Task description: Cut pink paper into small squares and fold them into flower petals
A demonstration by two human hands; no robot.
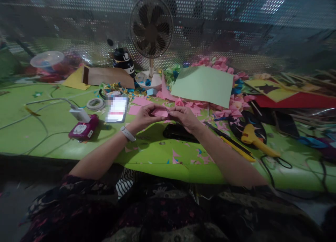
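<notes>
Between my two hands is a small piece of pink paper (160, 112). My left hand (147, 116) pinches its left side, thumb below and fingers above. The fingertips of my right hand (183, 116) close on its right edge. Flat pink paper pieces (135, 110) lie on the table just left of my left hand. Under my right hand rests a black object (174, 131), partly covered by the wrist; its kind is unclear. Pink scraps (175, 156) are scattered nearer the table edge. Pink paper petals or flowers (181, 102) lie behind the hands.
On the green table (147, 154), a lit phone (117, 109), tape roll (95, 104) and purple power adapter (83, 128) with cables stand left. A yellow glue gun (258, 142) and yellow cutter (238, 149) lie right. Behind are a fan (151, 28) and green paper sheet (204, 83).
</notes>
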